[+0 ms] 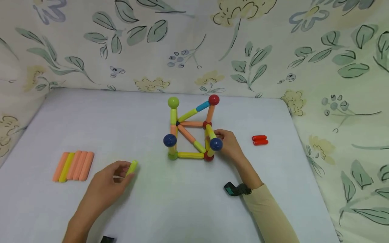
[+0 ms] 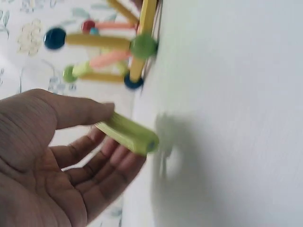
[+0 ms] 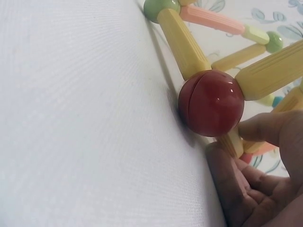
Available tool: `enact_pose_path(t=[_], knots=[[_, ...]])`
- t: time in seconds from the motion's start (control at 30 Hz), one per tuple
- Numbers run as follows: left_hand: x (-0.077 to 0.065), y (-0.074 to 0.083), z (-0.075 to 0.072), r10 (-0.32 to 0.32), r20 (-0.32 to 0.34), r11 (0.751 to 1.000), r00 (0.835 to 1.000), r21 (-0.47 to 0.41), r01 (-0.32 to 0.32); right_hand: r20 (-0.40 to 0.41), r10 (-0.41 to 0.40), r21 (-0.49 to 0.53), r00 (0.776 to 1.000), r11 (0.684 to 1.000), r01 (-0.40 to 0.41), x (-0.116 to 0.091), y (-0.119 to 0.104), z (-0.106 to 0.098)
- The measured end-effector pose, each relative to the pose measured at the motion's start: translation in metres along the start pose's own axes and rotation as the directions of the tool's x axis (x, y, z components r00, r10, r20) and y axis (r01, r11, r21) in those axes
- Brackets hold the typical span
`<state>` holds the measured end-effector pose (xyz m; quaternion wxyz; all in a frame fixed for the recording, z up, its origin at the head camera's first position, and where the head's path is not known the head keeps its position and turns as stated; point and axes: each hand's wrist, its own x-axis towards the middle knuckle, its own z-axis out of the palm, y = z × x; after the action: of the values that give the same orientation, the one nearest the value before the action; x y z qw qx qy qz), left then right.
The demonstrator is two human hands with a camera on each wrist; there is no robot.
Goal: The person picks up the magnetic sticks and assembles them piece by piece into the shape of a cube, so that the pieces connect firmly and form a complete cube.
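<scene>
My left hand [image 1: 106, 184] pinches a short lime-green stick [image 1: 132, 167] between thumb and fingers, just above the table and apart from the structure. In the left wrist view the stick [image 2: 128, 134] slants down. A ball-and-stick structure [image 1: 190, 155] stands mid-table, with yellow, orange, green and blue rods joined by coloured balls. On its right side, my right hand [image 1: 229, 145] holds a yellow base stick [image 3: 230, 143] behind the near red ball [image 3: 213, 104]. A blue ball [image 1: 216, 144] tops the upright there, and some fingertips are hidden behind the rods.
Several orange sticks [image 1: 87, 166] and a yellow one [image 1: 66, 167] lie side by side at the left. Two short red sticks [image 1: 259, 140] lie at the right. Floral cloth [image 1: 194, 44] hangs behind the white table [image 1: 170, 209].
</scene>
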<state>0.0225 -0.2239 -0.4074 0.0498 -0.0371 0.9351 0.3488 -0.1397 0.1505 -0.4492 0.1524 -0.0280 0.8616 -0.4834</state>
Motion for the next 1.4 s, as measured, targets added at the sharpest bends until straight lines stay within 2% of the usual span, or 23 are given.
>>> enact_pose_path(t=[0.1,0.17,0.23,0.37,0.5,0.57,0.73,0.9,1.03,1.13,1.4], knots=[[0.001,0.019,0.018,0.042,0.048,0.99,0.998,-0.139,-0.035,-0.005,0.008,0.005,1.0,1.0,-0.008,0.0,0.0,-0.001],[0.003,0.03,0.03,0.085,0.075,0.97,0.994,-0.234,-0.065,-0.008,0.013,0.009,1.0,1.0,-0.013,0.0,0.001,-0.001],[0.007,0.04,0.042,0.119,0.107,0.941,0.987,-0.33,-0.077,-0.007,0.013,0.011,1.0,1.0,-0.013,0.0,0.001,-0.001],[0.015,0.06,0.069,0.144,0.177,0.871,0.974,-0.49,-0.04,-0.004,0.02,0.016,1.0,1.0,-0.02,0.0,0.0,-0.001],[0.023,0.079,0.095,0.172,0.209,0.802,0.963,-0.598,-0.013,-0.007,0.033,0.017,0.999,0.999,-0.033,0.0,0.0,0.0],[0.027,0.088,0.106,0.194,0.194,0.769,0.962,-0.639,-0.026,-0.006,0.03,0.015,1.0,0.999,-0.03,0.0,0.001,0.0],[0.037,0.104,0.125,0.204,0.101,0.691,0.974,-0.72,-0.07,-0.004,0.014,0.008,1.0,1.0,-0.014,0.002,0.002,0.002],[0.044,0.113,0.138,0.174,-0.002,0.626,0.985,-0.772,-0.112,-0.007,0.007,0.002,1.0,1.0,-0.007,0.001,0.002,0.001],[0.047,0.118,0.145,0.138,-0.066,0.593,0.988,-0.794,-0.136,-0.003,-0.025,0.011,1.0,1.0,0.025,0.001,0.004,-0.002],[0.048,0.121,0.148,0.121,-0.087,0.577,0.989,-0.804,-0.141,-0.003,-0.042,0.015,0.999,0.999,0.043,0.001,0.006,-0.002],[0.051,0.12,0.155,0.07,-0.077,0.592,0.995,-0.8,-0.104,-0.006,-0.065,-0.002,0.998,0.998,0.065,0.003,0.009,0.0]])
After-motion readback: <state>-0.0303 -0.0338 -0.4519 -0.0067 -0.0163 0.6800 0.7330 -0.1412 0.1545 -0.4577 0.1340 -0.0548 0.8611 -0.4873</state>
